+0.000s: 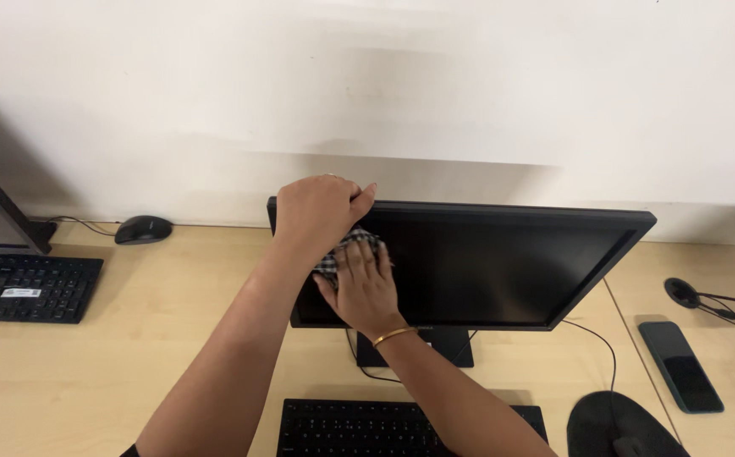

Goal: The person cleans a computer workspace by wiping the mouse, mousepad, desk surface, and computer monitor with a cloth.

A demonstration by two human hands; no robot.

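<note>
A black flat monitor (503, 262) stands on a light wooden desk (173, 338), its screen dark. My left hand (321, 211) grips the monitor's top left corner. My right hand (366, 288), with a gold bangle at the wrist, presses a black-and-white checked cloth (352, 244) flat against the left part of the screen. Most of the cloth is hidden under my two hands.
A black keyboard (359, 427) lies in front of the monitor, a dark mouse pad (617, 423) to its right. A dark phone (680, 366) and a cable lie at far right. At left are a second keyboard (24, 288), a black mouse (141, 228) and another monitor's edge.
</note>
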